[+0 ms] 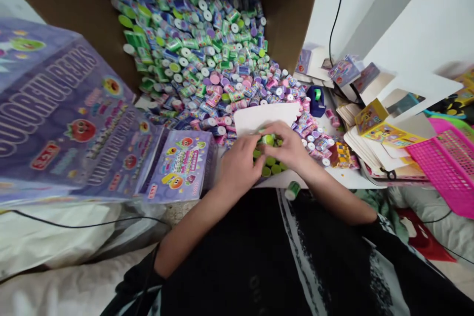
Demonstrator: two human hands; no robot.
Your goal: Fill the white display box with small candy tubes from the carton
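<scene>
Nearest is the person's black shirt [237, 256], with pale streaks down it, and a loose green tub [292, 190] shows against it at the table's front edge; what supports that tub cannot be told. Just beyond, both hands meet over an open box whose white flap [266, 116] stands up behind them, above rows of lime-lidded tubs [276, 169]. The right hand [291, 147] has its thumb and fingers curled around a green-lidded tub [267, 140] at the top of these rows. The left hand [242, 159] is half curled against the tub's other side, its thumb pointing toward the right thumb; whether it grips cannot be told. To the left lies a purple printed box [180, 165], next to a large purple display carton [74, 118]. To the right are a yellow packet [339, 154], a stack of white cards, a yellow box [387, 131] and a pink basket [444, 158]. Farther back, a blue tape dispenser [316, 101] stands beside a heap of small tubs [207, 59], spilling from a big cardboard carton [291, 15].
</scene>
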